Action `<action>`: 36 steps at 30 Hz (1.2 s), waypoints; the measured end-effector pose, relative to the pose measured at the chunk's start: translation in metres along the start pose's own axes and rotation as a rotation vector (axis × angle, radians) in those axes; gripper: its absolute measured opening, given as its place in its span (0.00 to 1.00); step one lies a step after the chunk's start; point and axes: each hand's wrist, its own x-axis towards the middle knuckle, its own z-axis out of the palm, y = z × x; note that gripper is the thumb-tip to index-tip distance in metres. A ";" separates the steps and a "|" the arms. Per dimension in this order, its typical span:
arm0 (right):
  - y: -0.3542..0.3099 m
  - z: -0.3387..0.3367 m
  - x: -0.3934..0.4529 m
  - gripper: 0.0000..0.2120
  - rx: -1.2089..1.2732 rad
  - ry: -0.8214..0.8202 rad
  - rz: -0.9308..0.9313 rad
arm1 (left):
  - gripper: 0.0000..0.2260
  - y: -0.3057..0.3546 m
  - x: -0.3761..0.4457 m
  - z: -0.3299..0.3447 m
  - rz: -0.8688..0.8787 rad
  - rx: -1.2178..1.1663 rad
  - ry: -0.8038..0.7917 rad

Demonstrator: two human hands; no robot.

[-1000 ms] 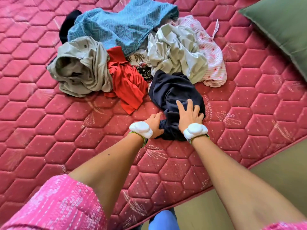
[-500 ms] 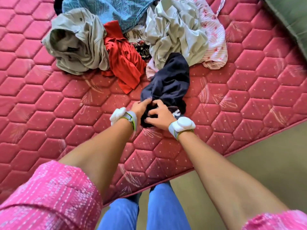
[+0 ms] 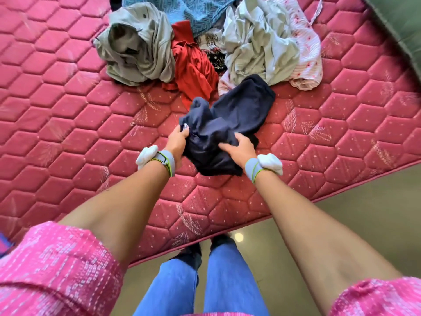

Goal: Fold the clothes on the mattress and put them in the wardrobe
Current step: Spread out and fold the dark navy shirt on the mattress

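Top of the view cuts off the pile: a blue patterned cloth [image 3: 196,12] runs out of frame, and a dark patterned piece [image 3: 215,57] is mostly buried between the red garment [image 3: 193,71] and the pale grey-green garment [image 3: 259,42], too little showing to name it. A pink floral cloth [image 3: 307,53] lies under that pale one's right side, and a khaki garment [image 3: 139,46] sits bunched at the pile's left. A green cushion [image 3: 401,26] is clipped by the upper right corner. Everything rests on a red quilted mattress [image 3: 68,110] with a hexagon stitch, its edge running diagonally above a plain beige floor [image 3: 364,224]. No writing or labels can be read anywhere. Nearer the edge, apart from the heap, lies the navy garment [image 3: 239,115], crumpled, its type unclear. The left hand [image 3: 178,139] grips its left fold, thumb curled over the cloth; the right hand [image 3: 239,148] pinches the near side, fingertips buried in fabric. Both wrists wear grey bands with white pods.
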 end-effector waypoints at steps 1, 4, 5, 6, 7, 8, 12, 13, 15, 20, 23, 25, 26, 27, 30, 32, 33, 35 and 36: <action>-0.006 0.000 -0.004 0.15 -0.021 0.100 -0.027 | 0.14 0.002 -0.003 -0.007 0.044 0.001 0.039; -0.022 0.000 -0.015 0.16 -0.175 0.288 -0.102 | 0.18 0.010 -0.009 -0.033 0.156 0.035 0.209; -0.026 0.002 -0.018 0.16 -0.294 0.316 -0.154 | 0.18 0.013 -0.011 -0.040 0.152 0.026 0.254; -0.031 0.008 -0.025 0.16 -0.404 0.346 -0.242 | 0.16 0.014 -0.016 -0.050 0.137 -0.030 0.284; -0.032 0.010 -0.024 0.15 -0.447 0.371 -0.327 | 0.12 0.019 -0.020 -0.052 0.097 -0.155 0.307; -0.036 0.017 -0.029 0.13 -0.434 0.359 -0.414 | 0.09 0.022 -0.027 -0.060 0.063 -0.311 0.327; -0.057 0.044 -0.052 0.11 -0.242 0.082 -0.429 | 0.11 0.030 -0.050 -0.096 -0.023 -0.543 0.256; -0.062 0.053 -0.060 0.12 -0.240 0.015 -0.424 | 0.12 0.031 -0.055 -0.105 -0.036 -0.526 0.179; -0.069 0.073 -0.080 0.15 -0.251 -0.122 -0.489 | 0.13 0.033 -0.068 -0.120 -0.060 -0.426 0.038; -0.074 0.112 -0.103 0.19 -0.272 -0.505 -0.441 | 0.19 0.046 -0.100 -0.147 -0.088 -0.343 -0.043; -0.074 0.113 -0.095 0.20 -0.166 -0.351 -0.317 | 0.12 0.055 -0.115 -0.166 -0.056 -0.383 -0.093; -0.077 0.110 -0.093 0.30 -0.206 -0.292 -0.300 | 0.10 0.058 -0.123 -0.175 -0.022 -0.386 -0.176; -0.080 0.110 -0.094 0.36 -0.209 -0.314 -0.291 | 0.08 0.060 -0.128 -0.177 -0.002 -0.380 -0.245; -0.085 0.113 -0.097 0.38 -0.176 -0.355 -0.277 | 0.10 0.061 -0.132 -0.179 0.019 -0.368 -0.305; -0.101 0.132 -0.098 0.23 0.010 -0.418 -0.231 | 0.11 0.068 -0.134 -0.186 0.040 -0.384 -0.367; -0.110 0.141 -0.094 0.08 0.080 -0.319 -0.298 | 0.10 0.075 -0.129 -0.195 0.069 -0.412 -0.330; -0.114 0.143 -0.091 0.05 0.108 -0.261 -0.317 | 0.10 0.079 -0.125 -0.200 0.086 -0.420 -0.293; -0.124 0.139 -0.089 0.06 0.136 -0.170 -0.331 | 0.16 0.084 -0.118 -0.213 0.128 -0.366 -0.142; -0.131 0.136 -0.089 0.07 0.132 -0.149 -0.332 | 0.22 0.085 -0.115 -0.219 0.143 -0.295 -0.039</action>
